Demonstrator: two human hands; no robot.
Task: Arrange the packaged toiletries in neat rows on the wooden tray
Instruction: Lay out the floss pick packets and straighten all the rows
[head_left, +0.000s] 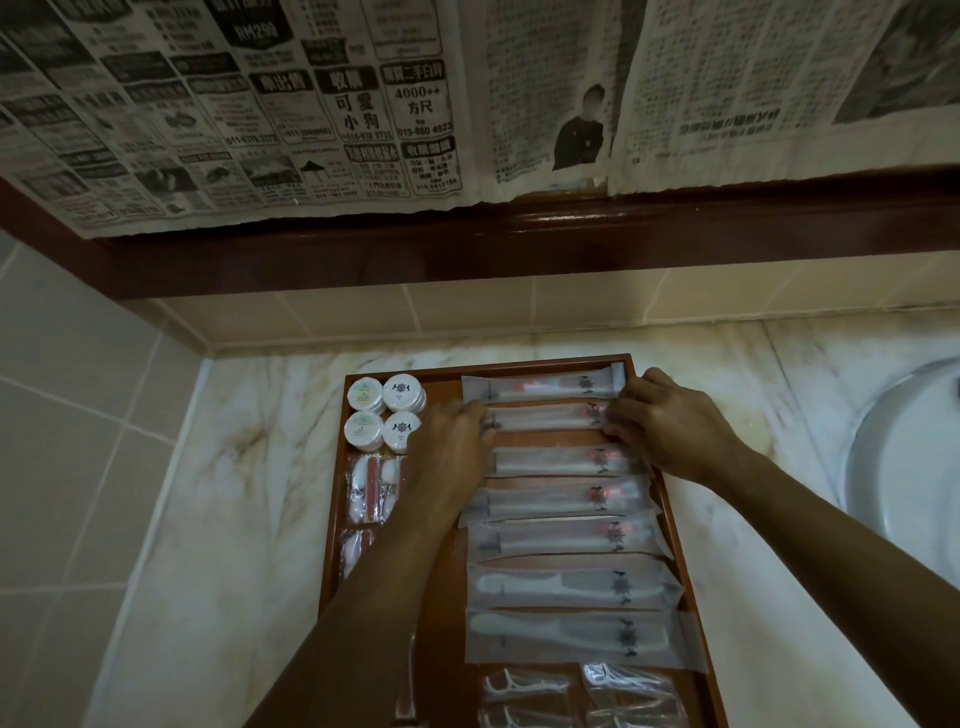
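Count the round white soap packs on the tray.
4, in a two-by-two block at the tray's far left corner. Stacked ones may be hidden.

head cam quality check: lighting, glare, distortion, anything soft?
Head view: dim, warm light, with faint reddish glints on the long packets between the left hand and right hand; wide-angle bending curves the tray sides and wall trim; newspaper print is soft toward the corners; floss picks at the bottom edge are cut off.

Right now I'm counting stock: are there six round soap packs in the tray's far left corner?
No, only four round soap packs sit there, in a two-by-two block in the tray's far left corner.
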